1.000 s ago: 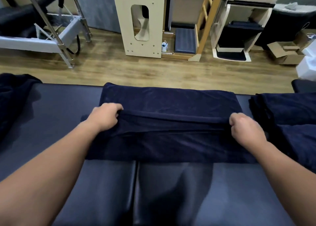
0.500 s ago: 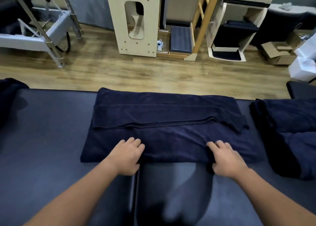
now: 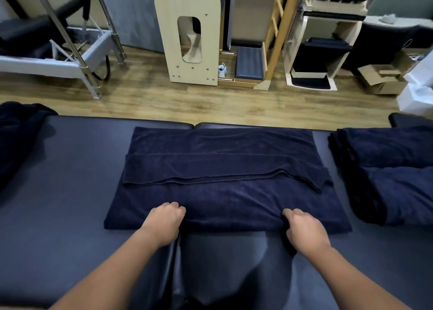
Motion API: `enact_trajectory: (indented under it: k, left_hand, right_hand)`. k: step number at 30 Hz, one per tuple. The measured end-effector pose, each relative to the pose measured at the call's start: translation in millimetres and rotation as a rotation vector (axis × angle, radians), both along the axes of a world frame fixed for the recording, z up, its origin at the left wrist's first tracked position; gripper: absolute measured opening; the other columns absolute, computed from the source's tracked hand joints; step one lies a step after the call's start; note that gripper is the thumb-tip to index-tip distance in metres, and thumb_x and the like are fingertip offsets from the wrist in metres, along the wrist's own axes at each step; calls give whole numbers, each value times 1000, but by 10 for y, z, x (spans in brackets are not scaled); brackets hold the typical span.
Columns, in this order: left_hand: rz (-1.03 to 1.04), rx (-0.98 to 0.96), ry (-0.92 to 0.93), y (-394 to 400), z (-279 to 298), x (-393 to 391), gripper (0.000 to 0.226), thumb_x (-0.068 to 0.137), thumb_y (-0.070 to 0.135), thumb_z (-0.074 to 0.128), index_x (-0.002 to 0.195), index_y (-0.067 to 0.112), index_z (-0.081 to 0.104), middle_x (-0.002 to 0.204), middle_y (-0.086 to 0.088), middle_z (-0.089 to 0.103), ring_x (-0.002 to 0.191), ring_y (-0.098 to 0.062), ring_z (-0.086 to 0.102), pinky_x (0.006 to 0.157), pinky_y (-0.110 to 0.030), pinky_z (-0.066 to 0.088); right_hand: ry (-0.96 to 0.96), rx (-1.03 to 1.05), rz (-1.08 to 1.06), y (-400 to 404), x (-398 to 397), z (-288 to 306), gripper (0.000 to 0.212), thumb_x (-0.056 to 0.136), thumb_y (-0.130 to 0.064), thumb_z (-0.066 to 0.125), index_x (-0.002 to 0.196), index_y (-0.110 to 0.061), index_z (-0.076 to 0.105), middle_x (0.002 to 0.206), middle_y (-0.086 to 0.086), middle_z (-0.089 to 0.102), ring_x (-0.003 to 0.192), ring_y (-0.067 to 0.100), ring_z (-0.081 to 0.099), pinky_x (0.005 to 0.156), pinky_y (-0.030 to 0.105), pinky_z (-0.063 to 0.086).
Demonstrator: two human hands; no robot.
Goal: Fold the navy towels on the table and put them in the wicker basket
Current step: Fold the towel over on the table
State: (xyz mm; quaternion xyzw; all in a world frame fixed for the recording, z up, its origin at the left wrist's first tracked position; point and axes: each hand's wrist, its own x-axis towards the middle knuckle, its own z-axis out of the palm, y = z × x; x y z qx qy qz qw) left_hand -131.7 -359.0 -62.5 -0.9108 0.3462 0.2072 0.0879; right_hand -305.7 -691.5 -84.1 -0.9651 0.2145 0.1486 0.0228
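Left hand [image 3: 164, 223], right hand [image 3: 304, 227] — both hands curled, forearms extended

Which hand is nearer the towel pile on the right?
Right. The right hand grips the middle towel's near edge, closer to the pile; the left hand grips it farther left.

Your towel [image 3: 225, 181] lies mid-table [image 3: 70, 216], far part folded toward you | your left hand [image 3: 164, 225] and right hand [image 3: 304, 227] at its near edge | towel pile [image 3: 386, 173] right (another heap [image 3: 16, 134] far left).
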Motion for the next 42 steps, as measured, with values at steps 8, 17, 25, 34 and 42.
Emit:
enact_trajectory:
  k: [8,17,25,34,42]
  left_hand:
    - [16,15,108,317,-47,-580,23,78,12,52,100,17,56,103,0,55,85,-22,50,72,-34,46]
    - [174,-68,229,352,129,-689,24,82,34,49,104,25,53,107,1,62,96,-27,61,80,-36,51]
    - [497,-34,-52,335,81,-316,94,89,3,42,157,19,-22,78,2,57,63,-16,53,58,-33,47]
    - [460,-54,-225,392,-16,405,7,94,12,45,101,12,42,58,3,36,47,-21,34,47,-33,31]
    - [525,-203,-307,88,167,1519,13,92,3,46,82,8,39,64,-4,47,54,-27,41,50,-33,31]
  right_hand:
    - [44,33,29,215,-732,21,37,82,-25,52,117,-29,61,99,-9,60,88,17,64,62,28,40]
    - [14,228,-44,211,-714,153,26,85,-42,50,102,-29,65,102,-9,62,93,18,62,71,32,49]
    - [-136,144,-187,71,-121,140,69,91,-10,57,150,-31,28,161,3,13,68,23,55,56,33,44]
    - [-123,-167,-209,-252,445,53,30,94,-14,49,121,-18,60,122,7,60,83,32,61,70,40,48]
    - [-273,-146,-256,-773,1484,226,17,89,-3,54,103,-3,63,94,23,63,81,44,64,63,42,46]
